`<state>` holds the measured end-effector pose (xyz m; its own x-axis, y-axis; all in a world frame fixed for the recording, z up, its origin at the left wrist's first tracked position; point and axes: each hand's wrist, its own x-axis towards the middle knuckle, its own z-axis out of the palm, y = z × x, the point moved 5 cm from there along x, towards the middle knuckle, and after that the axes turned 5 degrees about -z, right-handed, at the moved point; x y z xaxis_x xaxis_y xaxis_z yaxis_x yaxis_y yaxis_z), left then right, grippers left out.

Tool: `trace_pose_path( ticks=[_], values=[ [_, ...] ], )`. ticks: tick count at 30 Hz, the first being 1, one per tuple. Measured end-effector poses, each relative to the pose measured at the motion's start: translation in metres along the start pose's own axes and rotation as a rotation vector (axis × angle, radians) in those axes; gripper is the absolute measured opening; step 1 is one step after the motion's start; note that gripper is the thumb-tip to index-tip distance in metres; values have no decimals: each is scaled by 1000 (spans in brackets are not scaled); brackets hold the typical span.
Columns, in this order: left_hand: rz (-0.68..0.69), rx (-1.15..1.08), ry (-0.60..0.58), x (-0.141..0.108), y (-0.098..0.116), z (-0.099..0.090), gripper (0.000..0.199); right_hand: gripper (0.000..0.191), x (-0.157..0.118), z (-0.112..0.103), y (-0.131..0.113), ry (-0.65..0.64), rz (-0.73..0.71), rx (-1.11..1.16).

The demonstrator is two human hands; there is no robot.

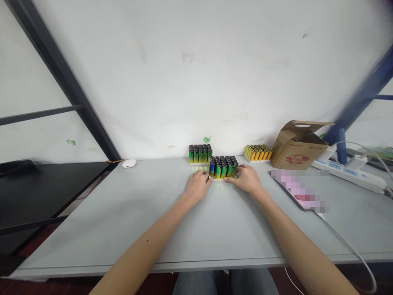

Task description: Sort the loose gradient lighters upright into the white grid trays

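Observation:
A white tray of upright green batteries (224,170) with black tops stands on the grey desk, one battery at its left end being blue. My left hand (198,182) is closed at the tray's left end, fingertips against its lower edge. At the opposite end, my right hand (247,178) grips the tray, with thumb at the front corner and fingers round the side. Close behind, to the left, a second tray of green batteries (200,154) stands near the wall. A tray of yellow batteries (258,153) is farther right, also by the wall.
An open cardboard box (296,151) sits at the back right, beside a white power strip (353,174). A tablet-like device (296,190), its screen blurred out, lies right of my arm with a white cable. A white earbud case (129,163) is at the back left.

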<state>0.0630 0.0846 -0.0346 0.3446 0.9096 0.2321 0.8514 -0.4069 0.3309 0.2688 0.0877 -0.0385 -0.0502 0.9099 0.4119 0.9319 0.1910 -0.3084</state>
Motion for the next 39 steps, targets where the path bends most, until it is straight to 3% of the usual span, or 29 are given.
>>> trace_pose_path(
  ticks=[5,9,14,28,39],
  values=[
    [-52,21,49,-8,5,8,36,52,0,1,3,-11,132,-40],
    [72,25,-47,-23,10,16,56,54,-1,2,4,-5,195,-64],
    [84,14,-186,-23,10,18,66,55,-4,1,4,-34,220,-92],
    [23,67,-134,-5,10,26,67,52,1,2,17,-38,314,-113],
    [-20,58,-196,-18,-8,7,60,53,30,20,25,-10,356,-151]
  ],
)
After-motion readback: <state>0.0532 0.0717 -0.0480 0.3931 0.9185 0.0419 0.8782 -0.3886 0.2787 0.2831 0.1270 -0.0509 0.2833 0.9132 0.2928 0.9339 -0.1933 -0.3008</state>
